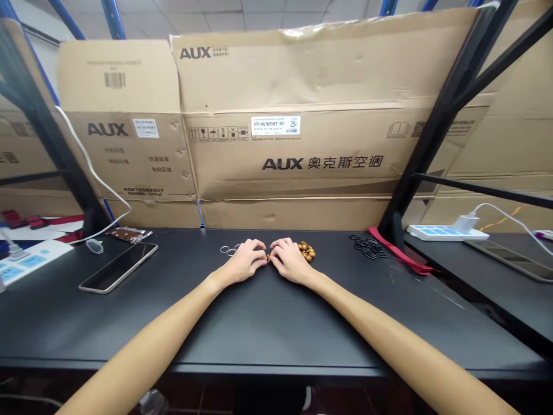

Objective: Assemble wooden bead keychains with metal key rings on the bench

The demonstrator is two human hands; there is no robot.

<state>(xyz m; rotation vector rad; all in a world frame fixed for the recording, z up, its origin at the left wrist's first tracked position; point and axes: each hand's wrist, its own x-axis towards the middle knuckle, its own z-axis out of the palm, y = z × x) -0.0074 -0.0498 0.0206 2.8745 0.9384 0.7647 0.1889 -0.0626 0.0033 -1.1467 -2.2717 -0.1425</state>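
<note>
Fingers curled, my left hand [246, 260] rests on the black table, its fingertips close to those of my right hand [290, 260]. Between the two sets of fingertips a small brown piece [268, 257] shows, perhaps a bead; the fingers hide most of it. Just left of my left hand lie thin metal rings [225, 249]. A pile of glossy brown wooden beads [307, 252] sits right behind my right hand, partly covered by it.
On the table, a phone [118, 268] lies to the left and black loops [368, 246] to the right. Beside them is a red strap [400, 253]. Cardboard panels [328, 75] stand along the back. Power strips [32, 262] with white cables sit at both sides.
</note>
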